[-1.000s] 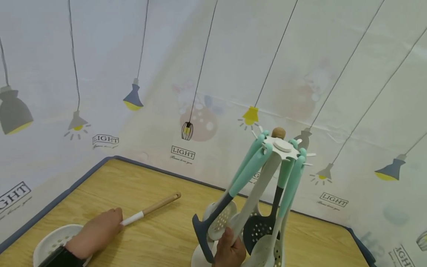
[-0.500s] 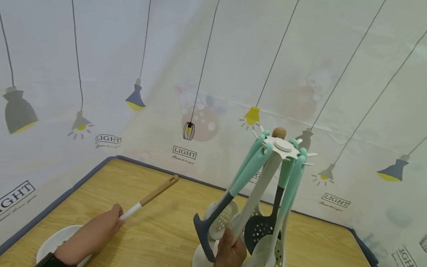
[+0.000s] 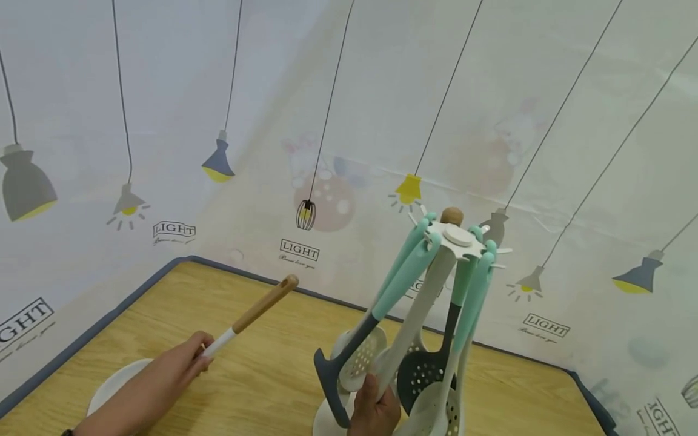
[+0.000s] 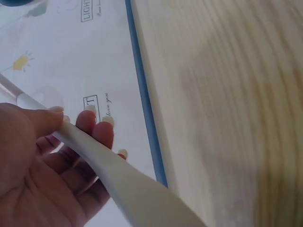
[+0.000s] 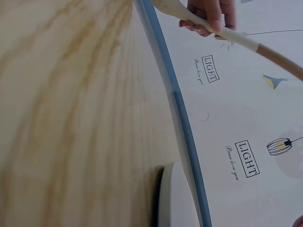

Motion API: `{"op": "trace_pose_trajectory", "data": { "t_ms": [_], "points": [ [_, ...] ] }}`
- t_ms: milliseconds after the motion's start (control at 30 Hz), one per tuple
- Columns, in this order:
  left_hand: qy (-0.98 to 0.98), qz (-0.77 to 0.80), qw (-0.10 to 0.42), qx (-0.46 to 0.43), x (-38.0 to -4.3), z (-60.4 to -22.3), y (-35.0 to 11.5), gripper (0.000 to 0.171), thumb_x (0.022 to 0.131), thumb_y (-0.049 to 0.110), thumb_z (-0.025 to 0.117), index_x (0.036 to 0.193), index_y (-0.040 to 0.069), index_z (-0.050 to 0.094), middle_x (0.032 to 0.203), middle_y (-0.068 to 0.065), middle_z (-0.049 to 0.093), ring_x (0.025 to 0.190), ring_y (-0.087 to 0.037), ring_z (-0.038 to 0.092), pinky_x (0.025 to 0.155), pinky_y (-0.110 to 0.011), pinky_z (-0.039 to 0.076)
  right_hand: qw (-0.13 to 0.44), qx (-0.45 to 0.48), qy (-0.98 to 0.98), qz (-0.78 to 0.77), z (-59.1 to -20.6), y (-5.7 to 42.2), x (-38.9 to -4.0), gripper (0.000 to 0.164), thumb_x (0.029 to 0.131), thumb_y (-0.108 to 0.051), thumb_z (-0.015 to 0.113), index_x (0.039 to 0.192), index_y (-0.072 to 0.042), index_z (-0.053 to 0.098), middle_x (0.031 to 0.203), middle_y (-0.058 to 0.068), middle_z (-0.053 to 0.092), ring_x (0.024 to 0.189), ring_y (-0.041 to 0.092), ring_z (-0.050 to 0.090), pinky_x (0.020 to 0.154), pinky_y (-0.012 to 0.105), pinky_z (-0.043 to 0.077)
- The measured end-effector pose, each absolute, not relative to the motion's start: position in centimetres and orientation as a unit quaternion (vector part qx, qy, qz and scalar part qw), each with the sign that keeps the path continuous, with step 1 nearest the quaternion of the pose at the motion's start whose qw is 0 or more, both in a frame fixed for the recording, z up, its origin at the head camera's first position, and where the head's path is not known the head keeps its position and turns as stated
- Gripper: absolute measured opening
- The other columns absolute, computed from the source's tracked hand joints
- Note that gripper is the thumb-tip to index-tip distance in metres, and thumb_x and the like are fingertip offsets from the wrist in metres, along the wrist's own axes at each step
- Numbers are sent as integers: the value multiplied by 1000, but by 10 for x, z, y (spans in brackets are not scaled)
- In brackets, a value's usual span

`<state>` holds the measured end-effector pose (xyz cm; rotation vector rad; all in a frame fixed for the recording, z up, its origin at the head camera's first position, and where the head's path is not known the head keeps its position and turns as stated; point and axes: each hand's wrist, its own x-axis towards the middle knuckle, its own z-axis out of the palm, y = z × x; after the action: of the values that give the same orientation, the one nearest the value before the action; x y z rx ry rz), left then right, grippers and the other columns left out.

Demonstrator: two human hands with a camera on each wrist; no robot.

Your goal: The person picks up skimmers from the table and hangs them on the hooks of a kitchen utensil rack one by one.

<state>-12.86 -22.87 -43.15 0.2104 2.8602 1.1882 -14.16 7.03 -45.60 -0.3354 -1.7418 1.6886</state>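
My left hand (image 3: 188,358) pinches the white neck of a skimmer (image 3: 262,309), whose wooden handle points up and away to the right. Its pale round head (image 3: 117,384) is partly behind my forearm; the left wrist view shows the white neck (image 4: 113,172) widening below the curled fingers. At the right, my right hand (image 3: 375,409) grips the pale post (image 3: 417,315) of a utensil stand, tilted in view. Mint-handled utensils hang from its white top (image 3: 457,239), among them a dark perforated one (image 3: 422,375) and a pale perforated one (image 3: 362,363).
The stand's round white base (image 3: 325,421) shows beside my right hand. Under everything is a wood-grain table (image 3: 256,369) with a blue edge strip (image 3: 234,270) at the back. Behind rises a pale cloth backdrop (image 3: 262,200) printed with hanging lamps.
My left hand has lifted the skimmer, its handle end rising and its head shifting right, behind my forearm. The right hand keeps its grip on the post.
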Motion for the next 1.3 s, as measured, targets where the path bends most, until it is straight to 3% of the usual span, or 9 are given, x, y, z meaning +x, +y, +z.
{"op": "trace_pose_trajectory", "data": {
  "t_ms": [167, 400, 567, 767, 1300],
  "points": [
    [912, 395, -6, 111, -123, -422, -219, 22, 107, 27, 49, 120, 9, 50, 84, 0, 52, 60, -1, 34, 51, -23, 36, 340, -121, -669, 650, -456, 71, -142, 36, 100, -11, 62, 70, 7, 57, 48, -15, 34, 41, -5, 26, 34, 23, 25],
    [896, 395, -70, 192, -117, -419, -209, 10, 110, 13, 42, 114, 9, 50, 92, 6, 54, 80, 2, 50, 64, -23, 46, 359, -109, -667, 644, -458, 71, -143, 38, 99, -7, 62, 65, 6, 52, 48, -18, 33, 42, -6, 26, 35, 23, 24],
    [872, 413, -114, 238, -114, -415, -204, 12, 109, 6, 41, 116, 7, 51, 92, 10, 54, 81, 1, 53, 65, -24, 51, 359, -106, -666, 645, -457, 71, -143, 39, 99, -6, 62, 64, 6, 51, 48, -19, 33, 42, -6, 26, 35, 23, 25],
    [832, 457, -131, 285, -107, -405, -197, 21, 108, -2, 36, 124, 1, 48, 92, 8, 55, 79, 0, 56, 64, -22, 51, 355, -108, -673, 640, -458, 72, -143, 39, 100, -7, 61, 64, 6, 52, 48, -18, 34, 42, -5, 28, 36, 25, 26],
    [728, 556, -85, 392, -92, -399, -174, 32, 102, -16, 29, 124, 0, 46, 80, -8, 56, 66, -12, 56, 58, -23, 50, 346, -119, -686, 629, -457, 72, -143, 39, 101, -12, 61, 66, 5, 54, 49, -15, 34, 42, -3, 28, 37, 23, 27]
  ]
}}
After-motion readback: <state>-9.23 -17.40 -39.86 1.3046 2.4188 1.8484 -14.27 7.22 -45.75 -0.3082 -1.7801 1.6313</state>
